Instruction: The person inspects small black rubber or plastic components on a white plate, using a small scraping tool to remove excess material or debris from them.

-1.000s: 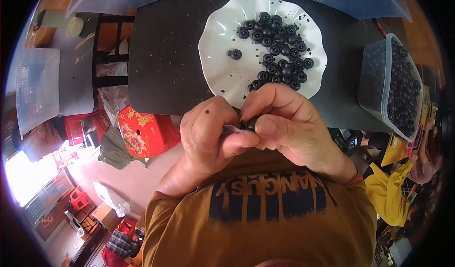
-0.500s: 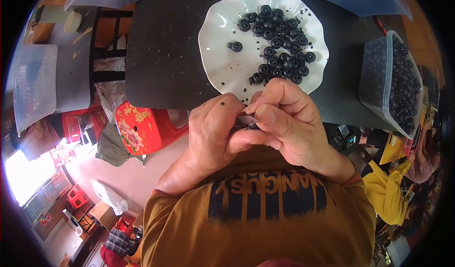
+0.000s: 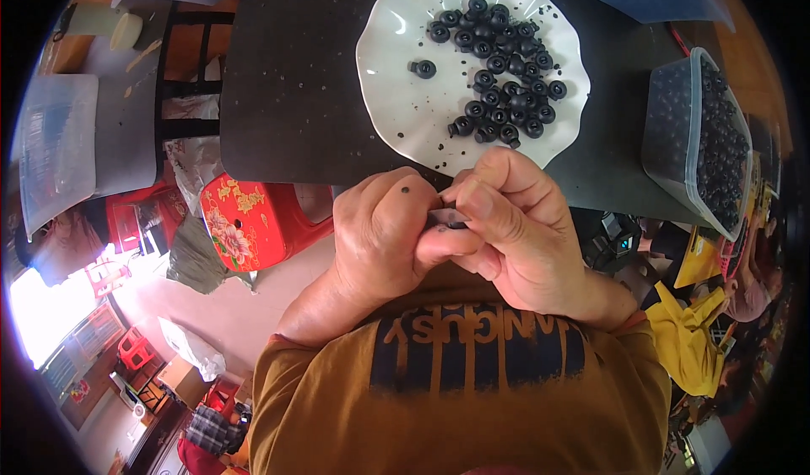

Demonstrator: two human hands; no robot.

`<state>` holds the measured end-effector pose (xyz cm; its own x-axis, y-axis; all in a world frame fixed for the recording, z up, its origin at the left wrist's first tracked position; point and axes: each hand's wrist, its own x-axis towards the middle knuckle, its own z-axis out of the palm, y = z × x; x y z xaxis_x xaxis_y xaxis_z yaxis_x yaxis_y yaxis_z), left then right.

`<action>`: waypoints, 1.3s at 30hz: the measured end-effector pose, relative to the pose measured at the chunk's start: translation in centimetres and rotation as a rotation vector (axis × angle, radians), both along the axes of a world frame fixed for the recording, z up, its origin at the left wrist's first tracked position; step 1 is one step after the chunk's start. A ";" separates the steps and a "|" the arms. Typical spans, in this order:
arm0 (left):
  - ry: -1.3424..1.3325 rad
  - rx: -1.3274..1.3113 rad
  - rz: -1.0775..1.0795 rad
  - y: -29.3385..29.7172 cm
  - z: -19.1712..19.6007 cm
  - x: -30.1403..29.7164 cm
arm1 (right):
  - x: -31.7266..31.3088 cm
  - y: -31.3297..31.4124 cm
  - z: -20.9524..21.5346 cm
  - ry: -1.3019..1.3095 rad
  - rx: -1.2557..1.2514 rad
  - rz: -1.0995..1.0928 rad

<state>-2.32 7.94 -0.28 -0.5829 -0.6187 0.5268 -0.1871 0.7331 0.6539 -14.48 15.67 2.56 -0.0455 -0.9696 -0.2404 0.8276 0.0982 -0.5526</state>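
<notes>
**Two hands pinched on one small black part**

Here, both hands met just below the near edge of the dark matte worktop (image 3: pixel 295 95), above the person's ochre shirt (image 3: pixel 456 391). The left hand (image 3: pixel 380 239) and the right hand (image 3: pixel 523 239) were pressed fingertip to fingertip, pinching between them a small dark ring-shaped rubber piece (image 3: pixel 449 218), of which only a sliver showed; the thumbs and forefingers hid the rest, so its exact shape could not be told. Holding it close to the body, with both hands braced against each other, probably steadied the fine work on so small a part.

Directly ahead of the hands lay a white plate with a wavy rim (image 3: pixel 388 112), within easy reach. A heap of black rubber rings (image 3: pixel 502 78) sat on its right half, and a single black ring (image 3: pixel 423 69) lay apart to the left, likely kept separate from the heap. Dark crumbs speckled the plate's surface.

At the right stood a clear plastic tub of black rings (image 3: pixel 700 137), seemingly the bulk store. Below the worktop's edge on the left, a red plastic stool with a floral pattern (image 3: pixel 253 222) stood on the floor.
</notes>
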 end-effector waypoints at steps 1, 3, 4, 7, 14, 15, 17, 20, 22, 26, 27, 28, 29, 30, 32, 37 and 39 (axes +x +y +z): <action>-0.002 0.003 0.003 0.1 0.0 0.2 | 0.2 0.2 0.1 -0.002 0.003 0.003; -0.046 -0.001 -0.019 0.4 0.1 0.6 | 0.5 0.4 0.3 0.042 0.022 -0.016; -0.047 0.002 -0.016 0.4 0.2 0.7 | 0.6 0.5 0.2 0.041 0.025 -0.014; -0.133 -0.068 -0.022 0.7 0.2 1.0 | 0.6 0.8 -0.2 0.012 0.091 0.020; -0.002 0.074 -0.051 0.7 -0.6 1.7 | 1.0 0.2 0.4 -0.040 0.149 0.055; 0.065 0.152 -0.057 0.8 -0.7 1.9 | 1.0 0.1 0.5 -0.050 0.117 0.071; 0.042 0.339 -0.064 1.4 -0.4 2.8 | 0.7 -0.1 1.0 -0.002 0.100 0.075; 0.023 0.532 -0.083 1.9 -1.2 4.2 | 0.1 -0.7 1.9 0.084 0.042 0.061; 0.084 0.684 -0.043 1.9 -1.6 5.0 | -0.4 -1.9 2.8 0.132 -0.016 0.022; 0.121 0.777 -0.078 2.4 -2.2 5.6 | -1.6 -7.3 5.1 0.312 -0.061 -0.096; 0.136 0.806 -0.088 2.7 -2.1 5.7 | -1.7 -9.4 6.0 0.336 -0.103 -0.140; 0.138 0.793 -0.103 2.9 -2.0 5.5 | -2.2 -12.0 6.6 0.406 -0.193 -0.202; 0.143 0.802 -0.138 3.0 -1.7 5.3 | -2.8 -13.6 7.5 0.474 -0.280 -0.270; 0.148 0.812 -0.167 3.3 -1.4 5.1 | -3.1 -13.9 9.0 0.479 -0.288 -0.285; 0.174 0.808 -0.179 3.9 -1.0 5.1 | -3.3 -14.2 12.5 0.537 -0.157 -0.088; 0.170 0.896 -0.199 4.0 -3.0 5.6 | -1.2 -9.7 7.0 0.563 -0.376 -0.030; 0.161 0.973 -0.218 3.8 -3.8 6.0 | 0.3 -6.0 7.4 0.234 -0.421 0.194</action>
<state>3.71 11.75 -4.05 -0.7011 -0.7098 -0.0678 0.0305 -0.1249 0.9917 -14.20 9.69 9.96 0.1388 -0.9761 0.1673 0.6656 -0.0332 -0.7455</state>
